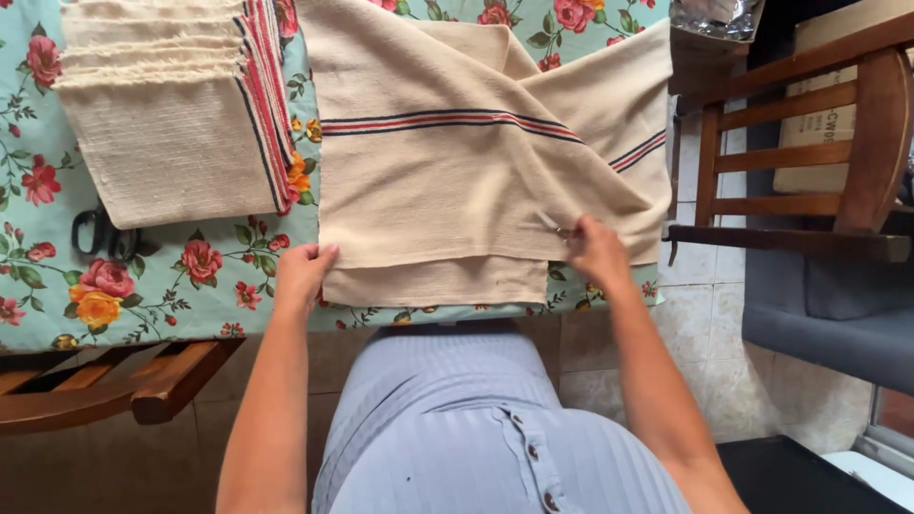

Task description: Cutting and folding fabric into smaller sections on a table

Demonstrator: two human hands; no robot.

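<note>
Cream striped cloth (457, 162) lies half-folded on the floral tablecloth (152, 286) before you. Your left hand (303, 274) presses flat on its near corner to anchor it, while your right hand (595, 249) pinches the folded edge.

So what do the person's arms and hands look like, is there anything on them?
Both arms are bare, with no sleeves in view as far up as the picture shows. The left hand and right hand wear no gloves, and I can't see any rings, watch or bracelet. Below them, the person wears a pale grey-blue ribbed garment with small buttons.
</note>
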